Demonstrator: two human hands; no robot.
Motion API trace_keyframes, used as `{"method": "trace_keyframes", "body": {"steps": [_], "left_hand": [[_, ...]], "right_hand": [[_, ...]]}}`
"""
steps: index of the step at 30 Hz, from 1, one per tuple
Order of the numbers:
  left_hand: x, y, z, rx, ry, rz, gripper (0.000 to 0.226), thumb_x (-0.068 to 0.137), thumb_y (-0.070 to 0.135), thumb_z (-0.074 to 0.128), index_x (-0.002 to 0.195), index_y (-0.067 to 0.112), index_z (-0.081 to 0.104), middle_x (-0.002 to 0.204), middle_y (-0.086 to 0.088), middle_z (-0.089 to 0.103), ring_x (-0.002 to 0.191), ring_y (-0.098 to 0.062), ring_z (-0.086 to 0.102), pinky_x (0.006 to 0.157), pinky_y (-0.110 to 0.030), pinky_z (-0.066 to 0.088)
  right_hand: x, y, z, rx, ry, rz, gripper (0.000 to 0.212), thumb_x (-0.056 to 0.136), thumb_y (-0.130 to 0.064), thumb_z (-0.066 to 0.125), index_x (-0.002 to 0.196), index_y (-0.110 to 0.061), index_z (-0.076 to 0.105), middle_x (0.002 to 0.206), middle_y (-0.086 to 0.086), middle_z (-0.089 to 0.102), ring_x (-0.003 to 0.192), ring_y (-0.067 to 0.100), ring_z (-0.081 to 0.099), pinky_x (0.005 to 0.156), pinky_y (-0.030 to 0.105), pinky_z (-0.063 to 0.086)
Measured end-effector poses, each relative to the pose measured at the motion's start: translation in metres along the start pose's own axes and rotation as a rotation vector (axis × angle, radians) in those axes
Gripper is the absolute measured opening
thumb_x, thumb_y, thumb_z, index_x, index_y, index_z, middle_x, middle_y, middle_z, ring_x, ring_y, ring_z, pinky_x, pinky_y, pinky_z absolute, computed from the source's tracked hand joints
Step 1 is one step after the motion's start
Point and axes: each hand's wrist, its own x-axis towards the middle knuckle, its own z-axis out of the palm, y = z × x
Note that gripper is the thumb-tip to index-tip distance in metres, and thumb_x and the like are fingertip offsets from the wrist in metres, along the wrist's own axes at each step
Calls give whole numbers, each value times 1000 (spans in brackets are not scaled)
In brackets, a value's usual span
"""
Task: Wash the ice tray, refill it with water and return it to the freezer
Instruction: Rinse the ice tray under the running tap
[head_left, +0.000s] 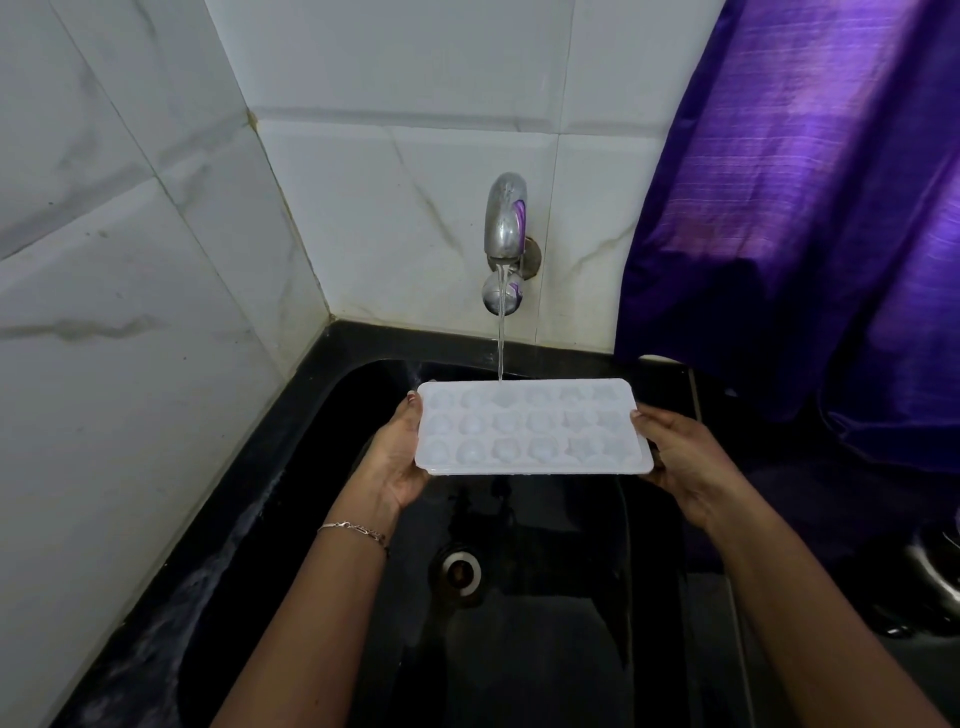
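A white ice tray (532, 428) with several shaped cavities is held level over the black sink (545, 623). My left hand (397, 457) grips its left short edge, thumb on the rim and fingers underneath. At the opposite short edge my right hand (680, 462) holds it the same way. Water runs in a thin stream from the chrome wall tap (506, 218) and lands on the tray's far row, near the middle.
The sink's drain (461, 571) lies below the tray. White marble-look tiles (130, 260) cover the left and back walls. A purple curtain (810, 208) hangs at the right, over the black counter. A metal item (935, 577) shows at the right edge.
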Motion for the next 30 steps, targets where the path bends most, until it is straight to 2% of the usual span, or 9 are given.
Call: {"method": "trace_keyframes", "body": {"steps": [7,11,16,21,24,26,30], "left_hand": [[1,-1,7,-1,-16,8,38,104,37,37,132,18,54,122,-14,67,106,-34,66,87,-51,53],[3,-6,18,23,-28,-4,42,104,38,34,135,15,52,118,-13,68,102,-32,68,82,-49,56],[5,-10,26,47,-34,-23,41,104,40,36,132,15,53,106,-10,74,92,-30,71,78,-47,56],[7,-9,29,58,-40,-17,42,104,40,35,132,15,54,109,-10,73,96,-30,70,82,-48,56],[5,-10,33,65,-43,-14,39,104,39,35,129,16,55,100,-7,75,88,-27,72,74,-45,58],[4,-12,35,67,-39,-23,41,104,40,34,131,16,53,105,-9,74,90,-28,72,71,-44,59],[3,-17,48,78,-49,-39,42,104,39,33,133,14,52,112,-11,71,95,-30,70,76,-45,58]], "right_hand": [[2,-2,-6,16,21,9,14,97,-17,55,99,-24,66,87,-4,74,82,13,69,63,27,53],[1,-3,-16,21,40,9,13,97,-17,55,103,-22,66,91,-2,72,81,12,68,58,24,51],[0,-3,-25,13,60,4,18,96,-17,55,110,-19,66,98,2,72,88,16,68,66,29,52],[0,-4,-27,19,64,3,19,96,-18,56,112,-19,66,100,3,72,90,17,68,67,29,51],[1,-4,-29,27,76,2,18,96,-17,56,111,-18,66,99,3,72,88,17,67,66,29,51],[1,-5,-31,39,87,3,18,96,-17,56,111,-17,66,99,3,72,87,17,67,66,29,52],[1,-5,-41,51,114,-4,17,97,-16,55,110,-15,65,98,4,71,86,16,67,63,27,53]]}}
